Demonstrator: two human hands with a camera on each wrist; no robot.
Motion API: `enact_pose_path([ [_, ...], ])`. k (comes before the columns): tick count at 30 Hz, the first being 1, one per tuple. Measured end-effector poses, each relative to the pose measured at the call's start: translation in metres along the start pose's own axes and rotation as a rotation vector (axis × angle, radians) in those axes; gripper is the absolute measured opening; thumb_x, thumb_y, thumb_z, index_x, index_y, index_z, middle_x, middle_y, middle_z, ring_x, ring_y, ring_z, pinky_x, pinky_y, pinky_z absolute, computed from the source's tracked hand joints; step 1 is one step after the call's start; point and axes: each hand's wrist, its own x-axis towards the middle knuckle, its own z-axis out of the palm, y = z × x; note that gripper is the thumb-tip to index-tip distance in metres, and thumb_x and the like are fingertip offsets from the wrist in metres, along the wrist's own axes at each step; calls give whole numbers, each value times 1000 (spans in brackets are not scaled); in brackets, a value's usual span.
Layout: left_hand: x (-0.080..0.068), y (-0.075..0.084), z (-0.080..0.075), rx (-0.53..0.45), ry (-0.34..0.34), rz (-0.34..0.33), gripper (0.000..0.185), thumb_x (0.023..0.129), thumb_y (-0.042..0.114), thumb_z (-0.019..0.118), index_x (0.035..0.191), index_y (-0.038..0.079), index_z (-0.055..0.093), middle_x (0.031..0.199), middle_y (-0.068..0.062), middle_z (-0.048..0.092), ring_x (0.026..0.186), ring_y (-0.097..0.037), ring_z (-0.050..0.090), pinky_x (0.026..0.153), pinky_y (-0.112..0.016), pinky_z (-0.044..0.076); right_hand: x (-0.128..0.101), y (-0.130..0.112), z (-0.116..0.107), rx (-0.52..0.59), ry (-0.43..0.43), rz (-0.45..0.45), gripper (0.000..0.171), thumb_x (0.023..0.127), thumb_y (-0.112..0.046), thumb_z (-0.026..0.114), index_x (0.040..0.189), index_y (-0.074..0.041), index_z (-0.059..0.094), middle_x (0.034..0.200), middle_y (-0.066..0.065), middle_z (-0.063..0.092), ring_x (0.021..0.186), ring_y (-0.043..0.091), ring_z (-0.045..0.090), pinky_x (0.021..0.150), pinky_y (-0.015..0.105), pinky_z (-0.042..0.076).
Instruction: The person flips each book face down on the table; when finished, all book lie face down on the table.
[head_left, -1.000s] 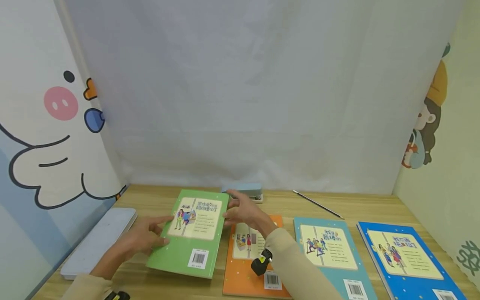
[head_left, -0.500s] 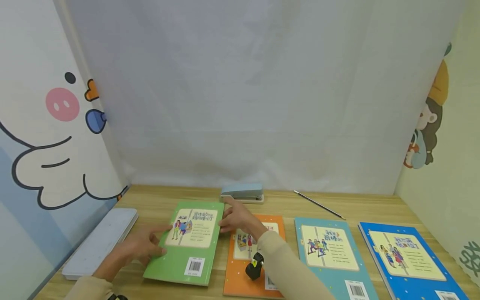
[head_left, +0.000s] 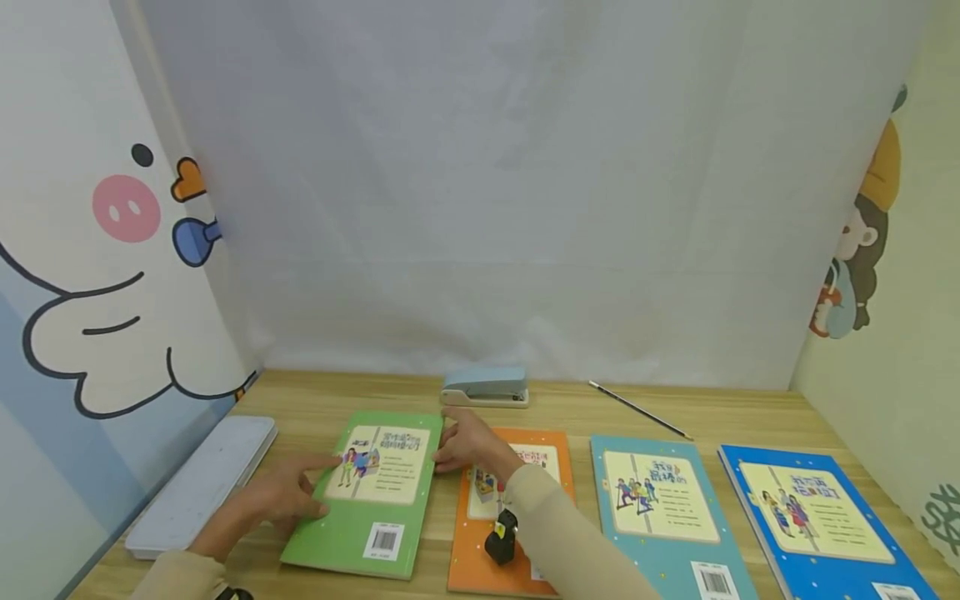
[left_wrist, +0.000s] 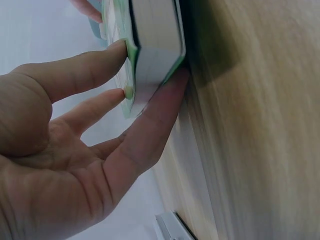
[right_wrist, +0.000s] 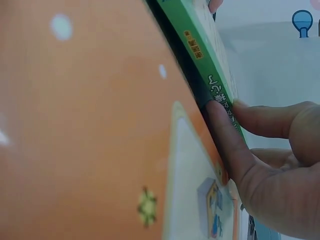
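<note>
A green book (head_left: 341,537), barcode side up, lies at the left of the row, low over the wooden table (head_left: 315,387). My left hand (head_left: 272,493) pinches its left edge; in the left wrist view the thumb presses the cover of the green book (left_wrist: 155,60) and a finger reaches beneath. Along the opposite, spine side my right hand (head_left: 471,442) grips near the far corner. The right wrist view has the right thumb on the upper edge of the green book (right_wrist: 197,47) and a finger at the lower spine edge, beside the orange book (right_wrist: 100,125).
Right of the green book lie an orange book (head_left: 468,562), partly under the right forearm, a teal book (head_left: 660,558) and a blue book (head_left: 825,571). Behind stand a blue-grey stapler (head_left: 486,385) and a pencil (head_left: 639,409). A pale flat case (head_left: 198,487) lies far left.
Both hands have brought the green book down and slightly toward the person. It lies flatter, the stapler behind it is fully visible, and the gap to the orange book has widened.
</note>
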Motion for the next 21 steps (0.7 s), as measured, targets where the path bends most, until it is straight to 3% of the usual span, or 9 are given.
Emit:
enact_pose_path([
  [10,-5,-3,-3,-5,-23,-9,75,76,-6,76,143,-9,43,82,-16,64,68,-19,61,58,-39,57,4,-2,7,-6,15,33,84,82,20,66,154,3,28,112,28,61,91,41,70,72,41,62],
  [17,-4,-3,-2,27,-11,-8,75,75,-7,77,142,-9,45,70,-13,63,54,-17,58,52,-35,56,1,-5,7,27,6,53,86,82,19,64,156,0,24,89,22,63,71,28,70,67,40,62],
  [21,-3,-4,-1,43,-13,-5,75,75,-7,78,142,-10,46,67,-13,63,52,-17,58,51,-35,55,0,-6,7,38,24,50,87,84,17,64,157,-1,22,81,18,63,69,24,68,69,39,62],
])
